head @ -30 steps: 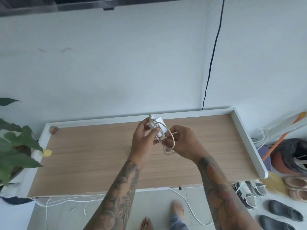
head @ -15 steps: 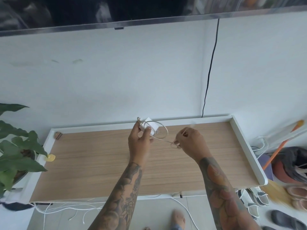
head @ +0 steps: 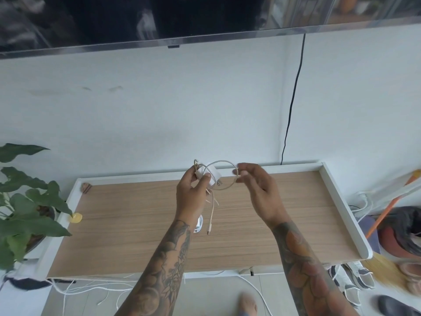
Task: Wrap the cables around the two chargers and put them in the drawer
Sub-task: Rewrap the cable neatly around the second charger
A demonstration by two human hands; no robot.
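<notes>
Over the counter's (head: 284, 236) back edge, near its middle, both hands work one charger; going left to right: left hand (head: 193, 197) has fingers and thumb curled round the white charger (head: 208, 176), held up off the counter, prongs pointing toward the right edge; cable (head: 224, 175) makes a loose loop off the charger body, and the right hand (head: 257, 190) pinches the far side of that loop between thumb and fingertips, remaining fingers relaxed and spread. Cable tail hangs down from the left hand, plug end (head: 209, 230) dangling above or on the counter around mid-depth; cannot tell if it touches.

Progress, my read: first charger wrap is under way, not finished; a few turns at most on the body, one loop open, tail loose. A second white bundle (head: 198, 224) lies on the counter just behind the left wrist, mostly hidden; probably the other charger, and whether it is wrapped cannot be told.

Left to do: close this loop, take up the tail, handle the second charger if needed, both into the drawer; no drawer is visible in this view.

Risk: the loose loop could slip off the charger corners unless tension is kept on it.
</notes>
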